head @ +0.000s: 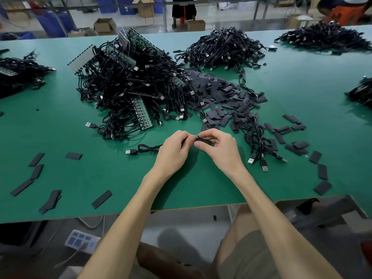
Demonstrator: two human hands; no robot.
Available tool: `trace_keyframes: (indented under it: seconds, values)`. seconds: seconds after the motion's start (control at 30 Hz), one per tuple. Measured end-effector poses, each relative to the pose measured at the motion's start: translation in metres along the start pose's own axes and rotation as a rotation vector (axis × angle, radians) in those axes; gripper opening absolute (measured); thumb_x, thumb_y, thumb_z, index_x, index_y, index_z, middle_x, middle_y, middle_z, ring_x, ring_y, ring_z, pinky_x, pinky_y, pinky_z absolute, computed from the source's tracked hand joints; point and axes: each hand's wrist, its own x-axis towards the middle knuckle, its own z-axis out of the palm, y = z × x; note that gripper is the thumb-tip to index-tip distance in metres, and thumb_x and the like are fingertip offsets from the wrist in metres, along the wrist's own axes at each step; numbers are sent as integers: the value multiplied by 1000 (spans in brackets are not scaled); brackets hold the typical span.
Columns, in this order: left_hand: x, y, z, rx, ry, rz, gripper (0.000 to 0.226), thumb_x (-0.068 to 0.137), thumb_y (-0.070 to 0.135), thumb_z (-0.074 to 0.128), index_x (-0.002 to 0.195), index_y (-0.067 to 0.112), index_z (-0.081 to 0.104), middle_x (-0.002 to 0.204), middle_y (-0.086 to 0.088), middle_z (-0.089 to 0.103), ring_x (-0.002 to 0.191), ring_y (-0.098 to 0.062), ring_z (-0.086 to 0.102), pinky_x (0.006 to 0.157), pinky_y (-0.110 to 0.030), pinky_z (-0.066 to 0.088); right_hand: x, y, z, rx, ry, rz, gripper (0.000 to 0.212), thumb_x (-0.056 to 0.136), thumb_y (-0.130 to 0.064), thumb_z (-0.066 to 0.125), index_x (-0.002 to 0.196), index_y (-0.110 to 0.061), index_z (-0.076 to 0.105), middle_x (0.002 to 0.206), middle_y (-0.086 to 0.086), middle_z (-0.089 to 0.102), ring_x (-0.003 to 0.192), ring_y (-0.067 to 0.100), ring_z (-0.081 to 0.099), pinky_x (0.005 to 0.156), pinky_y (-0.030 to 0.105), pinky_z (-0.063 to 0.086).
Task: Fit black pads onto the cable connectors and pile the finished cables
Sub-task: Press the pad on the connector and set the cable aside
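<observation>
Green desk [112, 178] in a workshop, heaped with black USB cables and loose pads. Left hand [173, 152] pinches the connector end of a cable [145, 148]; right hand [219, 147] pinches a black pad [205, 141] against it, above the desk's near middle. Pad: flat, dark, matte strip; likely soft and light. Cable limp, so best held right at its stiff connector.

Green-topped workbench [60, 174], wood edge. Glossy grey floor [225, 19] beyond; cardboard boxes [104, 26], blue crates [125, 6], metal table legs [165, 15]. Power strip [81, 240] underneath.
</observation>
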Motion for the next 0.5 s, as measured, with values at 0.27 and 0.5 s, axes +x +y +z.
trace_keyframes:
  seconds: [0.27, 0.5]
  values:
    - [-3, 1, -8, -76, 58, 93, 22, 107, 21, 52, 109, 11, 72, 91, 6, 51, 85, 10, 50, 78, -7, 34, 2, 1, -4, 148, 31, 26, 16, 82, -13, 85, 92, -23, 79, 84, -13, 77, 82, 3, 71, 74, 14, 52]
    - [-6, 5, -7, -25, 96, 112, 22, 105, 18, 54, 108, 7, 73, 95, -5, 51, 83, 0, 50, 78, -7, 35, 0, 1, -4, 138, 29, 41, 10, 84, -12, 83, 93, -16, 81, 73, -8, 74, 65, 7, 63, 58, 20, 49]
